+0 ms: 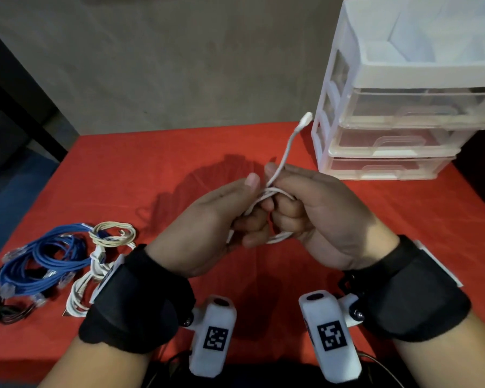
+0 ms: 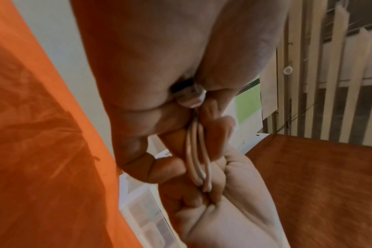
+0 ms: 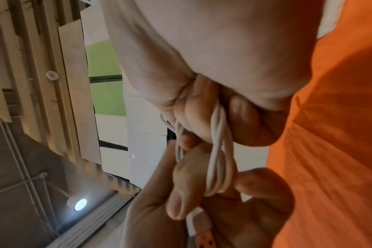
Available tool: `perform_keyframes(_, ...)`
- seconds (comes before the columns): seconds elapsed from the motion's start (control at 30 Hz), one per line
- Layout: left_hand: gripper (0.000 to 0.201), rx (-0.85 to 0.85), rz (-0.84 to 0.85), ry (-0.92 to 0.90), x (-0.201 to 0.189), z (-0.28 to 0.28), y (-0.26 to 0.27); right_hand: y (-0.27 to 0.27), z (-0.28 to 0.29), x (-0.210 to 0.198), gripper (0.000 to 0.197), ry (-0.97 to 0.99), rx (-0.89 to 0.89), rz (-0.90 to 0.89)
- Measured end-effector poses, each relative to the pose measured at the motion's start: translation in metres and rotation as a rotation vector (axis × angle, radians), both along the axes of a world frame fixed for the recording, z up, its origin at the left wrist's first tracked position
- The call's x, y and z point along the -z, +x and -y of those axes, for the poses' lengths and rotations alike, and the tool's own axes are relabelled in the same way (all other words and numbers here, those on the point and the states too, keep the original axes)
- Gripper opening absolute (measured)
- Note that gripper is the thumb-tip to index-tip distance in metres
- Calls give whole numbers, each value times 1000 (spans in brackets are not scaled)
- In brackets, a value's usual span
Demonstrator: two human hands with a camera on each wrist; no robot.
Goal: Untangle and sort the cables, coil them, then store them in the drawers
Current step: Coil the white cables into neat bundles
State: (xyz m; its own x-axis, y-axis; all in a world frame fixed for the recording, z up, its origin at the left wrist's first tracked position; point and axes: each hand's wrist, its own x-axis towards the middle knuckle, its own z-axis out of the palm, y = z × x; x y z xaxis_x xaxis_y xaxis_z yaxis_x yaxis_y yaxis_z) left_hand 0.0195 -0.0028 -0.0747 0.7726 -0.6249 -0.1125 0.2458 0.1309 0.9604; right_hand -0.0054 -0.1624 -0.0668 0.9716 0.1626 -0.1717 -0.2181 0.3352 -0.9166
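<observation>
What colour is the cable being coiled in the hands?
White; the cable shows best in the head view.

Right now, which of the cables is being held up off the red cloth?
The thin white cable, looped and gripped between left hand and right hand. The blue cable bundle and cream cable coil lie on the cloth.
</observation>
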Motion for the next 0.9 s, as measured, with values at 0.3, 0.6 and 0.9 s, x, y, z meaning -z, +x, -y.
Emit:
perform_keyframes(0.3, 37, -291, 47, 4, 12, -6, 10, 2, 13, 5, 36, -135, -48, 174)
perform_keyframes(0.6, 34, -310, 212, 56, 12, -4, 8, 4, 9, 10, 23, -21, 46, 116)
perform_keyframes(0.9, 34, -281, 473, 248, 18, -4, 9, -1, 7, 8, 16, -58, -10, 111)
